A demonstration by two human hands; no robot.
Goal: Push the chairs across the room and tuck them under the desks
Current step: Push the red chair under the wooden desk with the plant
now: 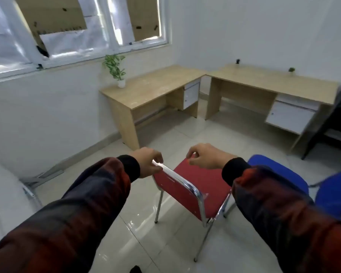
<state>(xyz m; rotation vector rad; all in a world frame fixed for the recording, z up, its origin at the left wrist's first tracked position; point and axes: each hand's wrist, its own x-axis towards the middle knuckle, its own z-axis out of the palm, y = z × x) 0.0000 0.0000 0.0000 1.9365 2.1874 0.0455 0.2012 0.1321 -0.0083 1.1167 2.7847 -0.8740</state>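
Right now the left hand (pixel 148 161) is closed on the chrome top rail of the red chair (pixel 193 186), fingers curled over the near left end of the backrest. The right hand (pixel 204 156) hovers above the seat's far side with fingers bent and loose; whether it touches the chair I cannot tell, and it appears to grip nothing. The chair stands on the tiled floor (pixel 165 243) directly below and between the hands, its backrest running from near-right to far-left, so the left hand is the one nearer the rail. Just to the right sits a blue chair (pixel 280 174), close beside the red one. Well apart, across open floor at the far side, two wooden tables meet in the corner: the left table (pixel 152 87) under the window and the right table (pixel 272 81) along the far wall. I judge the push must go forward toward the left table's knee space.
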